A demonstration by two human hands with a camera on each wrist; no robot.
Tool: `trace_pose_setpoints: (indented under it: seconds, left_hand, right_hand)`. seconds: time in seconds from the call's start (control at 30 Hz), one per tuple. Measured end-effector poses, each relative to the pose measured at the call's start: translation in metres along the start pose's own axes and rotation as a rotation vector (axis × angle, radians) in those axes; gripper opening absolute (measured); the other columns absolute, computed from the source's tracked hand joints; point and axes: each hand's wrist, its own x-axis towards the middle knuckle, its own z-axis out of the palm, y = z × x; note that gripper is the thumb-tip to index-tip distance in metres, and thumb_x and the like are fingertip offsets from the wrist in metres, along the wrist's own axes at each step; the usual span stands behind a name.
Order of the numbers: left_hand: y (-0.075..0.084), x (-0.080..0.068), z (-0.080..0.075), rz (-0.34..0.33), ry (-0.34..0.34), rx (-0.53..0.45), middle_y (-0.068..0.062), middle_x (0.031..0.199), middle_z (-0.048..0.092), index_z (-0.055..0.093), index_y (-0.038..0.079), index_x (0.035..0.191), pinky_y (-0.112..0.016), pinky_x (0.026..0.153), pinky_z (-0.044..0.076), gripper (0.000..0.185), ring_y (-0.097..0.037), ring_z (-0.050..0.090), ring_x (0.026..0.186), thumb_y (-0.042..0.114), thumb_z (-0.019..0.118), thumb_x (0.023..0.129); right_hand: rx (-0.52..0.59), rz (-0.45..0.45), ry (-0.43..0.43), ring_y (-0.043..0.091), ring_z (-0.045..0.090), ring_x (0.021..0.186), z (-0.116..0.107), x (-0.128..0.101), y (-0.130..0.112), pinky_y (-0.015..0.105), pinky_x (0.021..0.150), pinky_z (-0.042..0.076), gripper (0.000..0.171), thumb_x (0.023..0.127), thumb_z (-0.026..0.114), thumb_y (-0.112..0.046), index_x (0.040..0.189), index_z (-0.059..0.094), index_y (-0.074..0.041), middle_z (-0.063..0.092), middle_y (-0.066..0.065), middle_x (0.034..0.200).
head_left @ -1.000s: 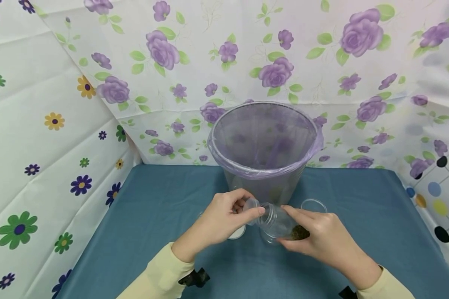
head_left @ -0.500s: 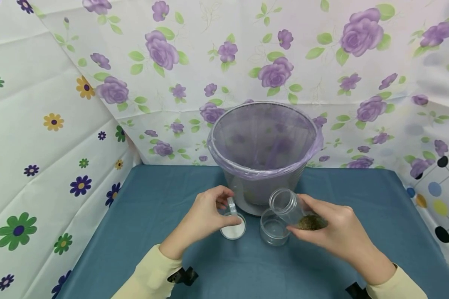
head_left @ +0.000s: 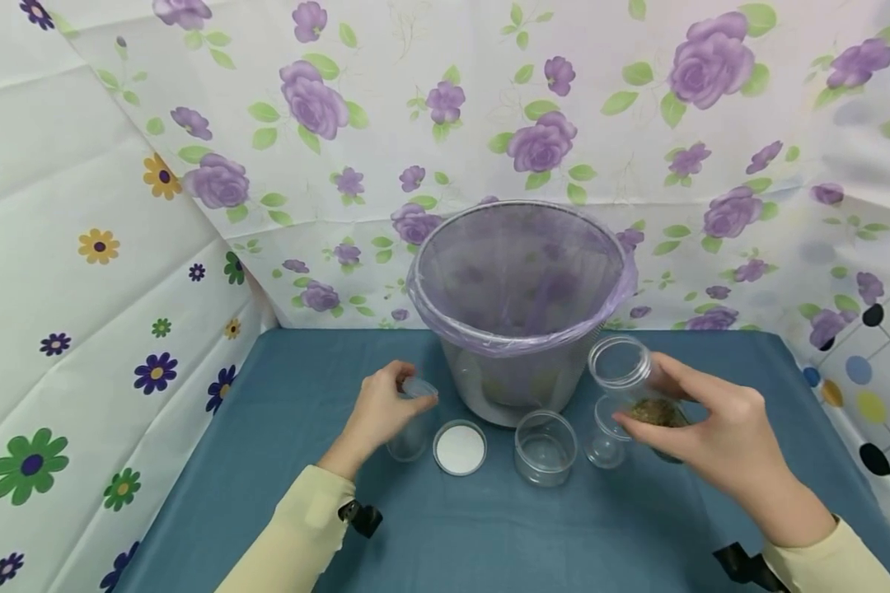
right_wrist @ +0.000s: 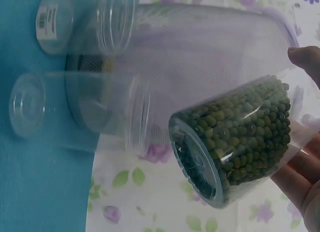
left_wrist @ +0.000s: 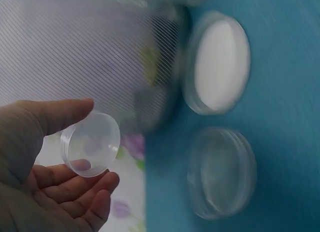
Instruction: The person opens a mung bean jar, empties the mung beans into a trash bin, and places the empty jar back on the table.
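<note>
My left hand pinches a small clear plastic lid between thumb and fingers, above a low clear container. Out to the right, my right hand grips a clear plastic jar of green mung beans. That jar has no lid on and is tilted, its mouth toward the bin in the head view; the beans lie in its lower part. Behind it stands an empty clear jar, partly hidden in the head view. A round dish with a flat white surface lies between the hands.
A mesh bin with a purple plastic liner stands at the back middle against the flowered cloth. Before it is another clear jar, with a white label on its base. Blue cloth covers the table.
The hands have moved apart from in front of the bin: the left with the lid to the left, the right with the bean jar to the right. The lid has come away from the jar's mouth.
</note>
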Motion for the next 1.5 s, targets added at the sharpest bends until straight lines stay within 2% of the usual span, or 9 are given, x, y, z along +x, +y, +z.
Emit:
trace_pose_setpoints:
  seconds: [0.2, 0.33, 0.43, 0.73, 1.03, 1.2, 1.33, 1.5]
  left_hand:
    - [-0.025, 0.015, 0.011, -0.056, -0.030, -0.001, -0.010, 0.121, 0.060, 0.054, 0.011, 0.127, -0.030, 0.063, 0.050, 0.060, -0.014, 0.059, 0.080, 0.040, 0.074, 0.078]
    - [-0.035, 0.022, 0.019, -0.069, -0.047, 0.006, -0.008, 0.123, 0.059, 0.053, 0.010, 0.130, -0.030, 0.064, 0.050, 0.062, -0.014, 0.059, 0.082, 0.039, 0.073, 0.079]
    - [-0.039, 0.026, 0.025, -0.059, -0.054, 0.006, -0.008, 0.125, 0.058, 0.051, 0.008, 0.132, -0.031, 0.066, 0.050, 0.064, -0.014, 0.059, 0.084, 0.038, 0.073, 0.080]
    - [-0.043, 0.029, 0.032, -0.056, -0.062, 0.006, -0.007, 0.126, 0.058, 0.049, 0.010, 0.134, -0.032, 0.068, 0.050, 0.065, -0.016, 0.059, 0.087, 0.037, 0.073, 0.079]
    - [-0.050, 0.031, 0.039, -0.055, -0.082, 0.001, -0.007, 0.129, 0.057, 0.048, 0.012, 0.135, -0.033, 0.070, 0.051, 0.066, -0.018, 0.060, 0.092, 0.036, 0.074, 0.079]
    - [-0.053, 0.032, 0.042, -0.047, -0.084, 0.007, -0.009, 0.132, 0.056, 0.049, 0.010, 0.135, -0.040, 0.081, 0.053, 0.067, -0.025, 0.061, 0.105, 0.036, 0.073, 0.079]
    - [-0.052, 0.033, 0.043, -0.031, -0.088, 0.038, -0.011, 0.132, 0.056, 0.051, 0.006, 0.134, -0.045, 0.092, 0.049, 0.066, -0.029, 0.056, 0.118, 0.035, 0.074, 0.078]
    - [-0.051, 0.033, 0.044, -0.003, -0.075, 0.100, -0.014, 0.127, 0.059, 0.055, 0.003, 0.129, -0.045, 0.092, 0.049, 0.064, -0.031, 0.056, 0.117, 0.032, 0.076, 0.077]
  right_hand:
    - [-0.021, 0.131, 0.016, -0.010, 0.062, 0.077, -0.006, 0.000, 0.010, 0.001, 0.078, 0.043, 0.080, 0.046, 0.093, -0.016, 0.121, 0.065, -0.018, 0.068, -0.002, 0.078]
    - [-0.040, 0.203, 0.001, -0.015, 0.060, 0.078, -0.004, -0.002, 0.021, -0.001, 0.079, 0.040, 0.076, 0.050, 0.092, -0.019, 0.120, 0.065, -0.020, 0.067, -0.001, 0.079]
    - [-0.049, 0.221, -0.003, -0.018, 0.057, 0.079, -0.002, -0.005, 0.030, -0.001, 0.078, 0.040, 0.074, 0.052, 0.092, -0.019, 0.120, 0.065, -0.018, 0.067, -0.001, 0.081]
    - [-0.052, 0.260, 0.036, -0.025, 0.052, 0.082, 0.002, -0.014, 0.051, -0.002, 0.075, 0.040, 0.074, 0.053, 0.091, -0.016, 0.122, 0.063, -0.020, 0.069, 0.005, 0.085]
    - [-0.070, 0.296, 0.019, -0.026, 0.050, 0.081, 0.005, -0.021, 0.062, -0.003, 0.075, 0.039, 0.073, 0.055, 0.091, -0.020, 0.122, 0.063, -0.024, 0.067, 0.001, 0.085]
    - [-0.075, 0.310, 0.010, -0.027, 0.049, 0.081, 0.005, -0.023, 0.063, -0.004, 0.074, 0.038, 0.073, 0.056, 0.090, -0.021, 0.123, 0.062, -0.023, 0.068, 0.001, 0.087]
    - [-0.078, 0.323, 0.006, -0.026, 0.050, 0.080, 0.006, -0.025, 0.064, -0.004, 0.073, 0.038, 0.074, 0.056, 0.090, -0.023, 0.124, 0.061, -0.027, 0.068, -0.001, 0.088]
    - [-0.076, 0.333, -0.001, -0.026, 0.050, 0.080, 0.008, -0.027, 0.065, -0.004, 0.073, 0.038, 0.075, 0.057, 0.090, -0.025, 0.125, 0.059, -0.028, 0.068, -0.001, 0.090]
